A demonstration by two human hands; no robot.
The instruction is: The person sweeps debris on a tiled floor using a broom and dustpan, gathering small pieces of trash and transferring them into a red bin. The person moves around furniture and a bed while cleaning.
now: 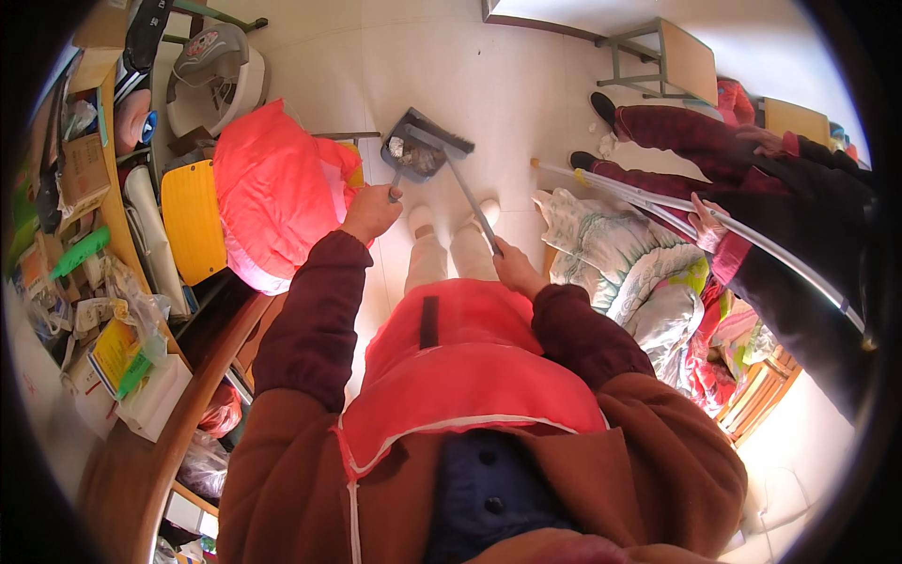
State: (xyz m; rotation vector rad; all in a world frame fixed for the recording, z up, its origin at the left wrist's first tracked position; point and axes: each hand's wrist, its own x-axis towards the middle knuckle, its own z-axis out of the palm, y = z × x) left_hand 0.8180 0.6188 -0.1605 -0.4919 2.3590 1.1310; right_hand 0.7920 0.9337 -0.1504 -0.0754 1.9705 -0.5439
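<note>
Both hands are on long handles, out over the pale tiled floor. The left hand has its fingers wrapped tight around the upright handle of a dark dustpan, which sits on the floor just ahead of the person's 2 feet, and there is already a grey heap of dirt in its tray. The right hand is closed on the broom stick, which slants forward and left so that the head lies right at the pan's far rim, seemingly touching it.

Done well, this calls for the pan's lip pressed flat on the tiles with no gap, and short, low strokes pulling toward the tray, not flicks that scatter dust. Keeping the pan handle steady and level should stop the heap sliding back out.

On the left, a big pink bag crowds the pan. On the right sits another person, holding a long pale pole, beside a pile of bedding. I would keep the strokes tight, clear of both.
</note>
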